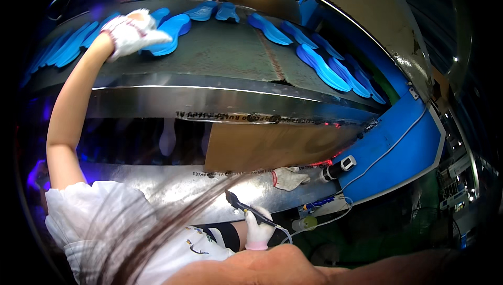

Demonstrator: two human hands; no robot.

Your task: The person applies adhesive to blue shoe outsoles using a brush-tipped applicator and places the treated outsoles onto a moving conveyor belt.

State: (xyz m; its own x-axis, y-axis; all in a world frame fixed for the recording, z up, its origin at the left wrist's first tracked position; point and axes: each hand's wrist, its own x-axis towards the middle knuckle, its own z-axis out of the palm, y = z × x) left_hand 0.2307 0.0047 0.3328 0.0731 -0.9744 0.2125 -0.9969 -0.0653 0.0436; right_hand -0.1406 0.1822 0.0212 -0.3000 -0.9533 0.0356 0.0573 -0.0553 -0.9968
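At the far left, my left hand (133,32), in a white knitted glove, reaches over the conveyor belt (220,49). Its fingers are curled at the near end of a blue shoe sole (173,29), and the thumb lies across that sole's edge. Low in the view, close to my body, my right hand (257,228) wears a white glove too. It is closed around a slim black brush (242,206) with a dark, flat tip and a thin tube running from its back end. The brush is apart from the soles.
More blue soles (319,67) lie along the belt's right side, with several others (73,44) at left. A metal ledge (173,193) below the belt carries a spare glove (289,178) and a black-and-white cylinder (339,168). A cable (401,139) crosses the blue side panel (398,151).
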